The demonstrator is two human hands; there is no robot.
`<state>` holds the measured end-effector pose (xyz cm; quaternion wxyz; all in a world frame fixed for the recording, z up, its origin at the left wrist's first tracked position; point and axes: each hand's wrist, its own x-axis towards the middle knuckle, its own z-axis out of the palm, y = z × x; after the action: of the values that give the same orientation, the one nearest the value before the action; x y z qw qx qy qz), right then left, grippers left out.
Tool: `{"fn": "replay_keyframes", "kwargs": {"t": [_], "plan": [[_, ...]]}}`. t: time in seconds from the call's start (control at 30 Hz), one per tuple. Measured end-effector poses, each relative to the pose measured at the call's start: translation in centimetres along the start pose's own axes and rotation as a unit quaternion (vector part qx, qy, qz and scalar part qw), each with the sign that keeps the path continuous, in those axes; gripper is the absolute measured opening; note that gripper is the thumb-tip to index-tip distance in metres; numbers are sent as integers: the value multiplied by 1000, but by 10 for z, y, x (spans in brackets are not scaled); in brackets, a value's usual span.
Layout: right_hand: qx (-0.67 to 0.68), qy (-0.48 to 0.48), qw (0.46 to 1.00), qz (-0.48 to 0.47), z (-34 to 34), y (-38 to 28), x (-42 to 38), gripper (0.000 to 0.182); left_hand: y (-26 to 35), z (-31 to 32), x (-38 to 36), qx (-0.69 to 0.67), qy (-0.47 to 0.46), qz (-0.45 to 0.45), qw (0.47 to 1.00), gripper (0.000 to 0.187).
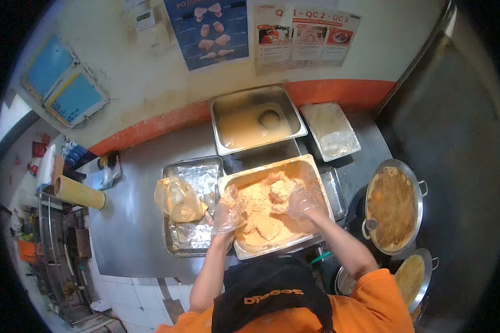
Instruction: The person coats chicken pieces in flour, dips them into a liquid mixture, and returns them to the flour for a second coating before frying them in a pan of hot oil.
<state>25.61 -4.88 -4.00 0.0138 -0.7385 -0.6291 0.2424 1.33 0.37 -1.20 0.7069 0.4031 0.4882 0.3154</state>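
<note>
Looking down at a big pan point(283, 248) of orangey flour point(261, 225), smack in the center of the frame. Right hand point(301, 201) in a clear glove, down in the pan towards its right side, curled around a chunky floured piece point(281, 190). Left hand point(229, 213), gloved too and pretty caked, at the pan's left side; can't tell if holding anything or how wide open, too much coating. Just left of the pan, a shiny metal tray point(191, 255) with a crumpled plastic bag point(180, 201) in it. Above center, a deep steel container point(261, 149) of cloudy tan liquid point(239, 129), plus a smaller tub point(329, 125) beside it towards the upper right. Over at right and lower right, 2 round pots with brownish contents, the upper pot point(419, 222) and the lower pot point(426, 288).
</note>
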Motion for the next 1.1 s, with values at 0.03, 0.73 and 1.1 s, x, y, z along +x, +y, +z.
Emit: {"fn": "replay_keyframes", "kwargs": {"t": [0.03, 0.73, 1.1], "plan": [[-10, -67, 998, -4, -6, 9, 0, 66, -2, -3, 4, 58, 7, 78, 995, 44], [-182, 100, 977, -42, 5, 4, 7, 45, -47, -29, 32, 85, 12, 274, 958, 39], [-11, -166, 986, -15, 19, 66, 27, 50, -66, -16, 32, -204, 26, 256, 945, 22]]}}
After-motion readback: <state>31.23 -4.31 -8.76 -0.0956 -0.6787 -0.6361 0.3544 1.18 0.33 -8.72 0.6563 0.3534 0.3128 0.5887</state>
